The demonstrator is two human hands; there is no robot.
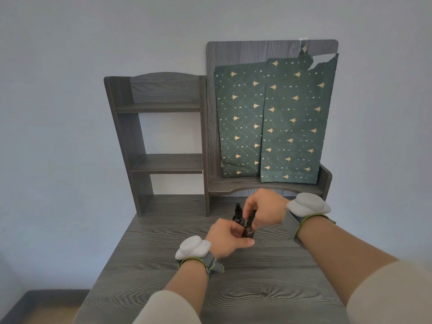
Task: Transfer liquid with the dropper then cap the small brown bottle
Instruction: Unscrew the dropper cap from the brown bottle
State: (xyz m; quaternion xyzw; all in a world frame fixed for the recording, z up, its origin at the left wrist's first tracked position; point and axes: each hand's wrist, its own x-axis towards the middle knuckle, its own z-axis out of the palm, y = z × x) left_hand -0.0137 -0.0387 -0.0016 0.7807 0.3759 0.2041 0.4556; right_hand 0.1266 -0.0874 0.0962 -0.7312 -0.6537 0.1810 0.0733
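Near the middle of the grey desk (163, 253), the left hand (225, 240) grips the small brown bottle (248, 232) while the right hand (261, 210) pinches the dropper cap (252, 217) at its neck; a tilted cap could cross-thread, or the second dropper bottle (238, 216) just behind could be knocked over.

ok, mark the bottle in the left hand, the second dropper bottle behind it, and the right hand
small brown bottle (248, 232), head view, on its ribbed brown body
second dropper bottle (238, 214), head view, on its black dropper top
right hand (265, 210), head view, on the back of the hand
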